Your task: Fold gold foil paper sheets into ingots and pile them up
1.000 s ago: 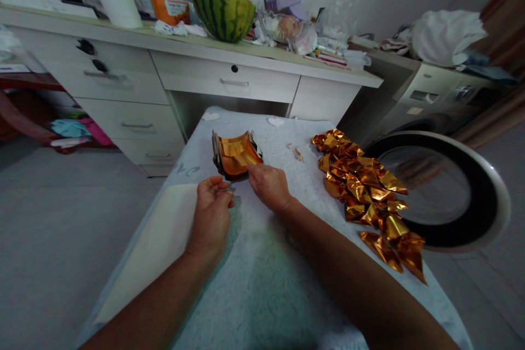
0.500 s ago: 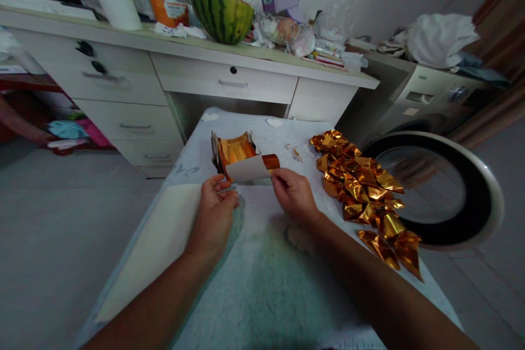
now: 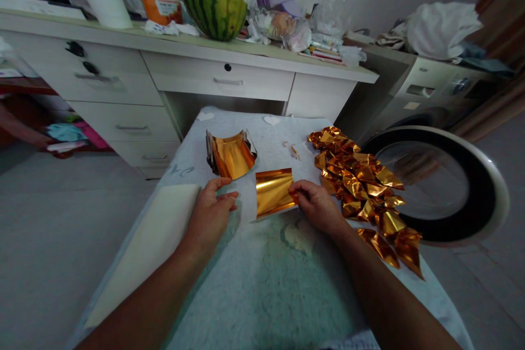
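My right hand (image 3: 318, 202) has its thumb and finger pinched on the right edge of a gold foil sheet (image 3: 274, 192), nearer me and rightward of the curved foil stack (image 3: 233, 157). My left hand (image 3: 211, 213), fingers loosely parted around nothing, is at the stack's near edge; I can't tell whether a fingertip touches. Folded gold foil pieces (image 3: 365, 183) lie well to the stack's right. I'd judge this as positioning one single sheet; the next move calls for my left fingers on its free edge.
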Action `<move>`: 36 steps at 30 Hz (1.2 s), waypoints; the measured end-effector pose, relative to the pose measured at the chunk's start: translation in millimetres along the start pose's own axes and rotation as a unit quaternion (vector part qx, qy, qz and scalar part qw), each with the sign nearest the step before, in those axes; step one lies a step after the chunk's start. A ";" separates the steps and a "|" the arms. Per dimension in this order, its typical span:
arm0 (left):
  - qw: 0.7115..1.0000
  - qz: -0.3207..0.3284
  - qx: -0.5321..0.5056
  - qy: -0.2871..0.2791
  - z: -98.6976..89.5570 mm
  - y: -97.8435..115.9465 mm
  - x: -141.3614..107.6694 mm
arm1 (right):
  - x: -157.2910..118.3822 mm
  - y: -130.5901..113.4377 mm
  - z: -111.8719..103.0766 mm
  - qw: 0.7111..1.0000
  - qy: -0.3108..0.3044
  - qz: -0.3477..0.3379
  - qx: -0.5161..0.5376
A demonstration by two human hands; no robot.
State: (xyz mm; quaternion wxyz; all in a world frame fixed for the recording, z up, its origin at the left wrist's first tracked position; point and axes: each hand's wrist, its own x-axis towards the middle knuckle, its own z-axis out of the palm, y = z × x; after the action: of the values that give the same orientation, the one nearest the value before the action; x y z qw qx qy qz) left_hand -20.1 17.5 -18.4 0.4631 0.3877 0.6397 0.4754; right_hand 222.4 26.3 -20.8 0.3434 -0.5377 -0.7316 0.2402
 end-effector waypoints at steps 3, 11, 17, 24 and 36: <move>1.000 -0.011 -0.002 -0.022 0.3 1.4 2.3 | 0.6 0.3 -3.7 0.999 -0.008 0.029 0.013; 0.998 -0.033 -0.051 -0.031 6.9 7.8 2.6 | -0.5 -7.4 -10.1 0.996 -0.043 0.039 0.068; 0.994 -0.004 -0.081 -0.069 8.6 3.9 6.5 | -0.5 -12.0 -10.2 0.996 -0.059 0.042 0.045; 0.993 -0.011 -0.094 -0.071 8.0 1.0 8.5 | -0.8 -12.9 -8.5 0.994 -0.053 0.058 0.077; 0.981 0.007 -0.152 -0.118 6.0 6.0 6.0 | -2.0 -15.4 -3.8 0.974 -0.056 0.105 0.195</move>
State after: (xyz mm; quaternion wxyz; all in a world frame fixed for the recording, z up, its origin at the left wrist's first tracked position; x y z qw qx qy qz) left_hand -15.6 26.0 -14.6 0.5856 0.3706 0.4979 0.5214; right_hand 216.1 19.6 -7.7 0.3730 -0.5202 -0.6282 0.4422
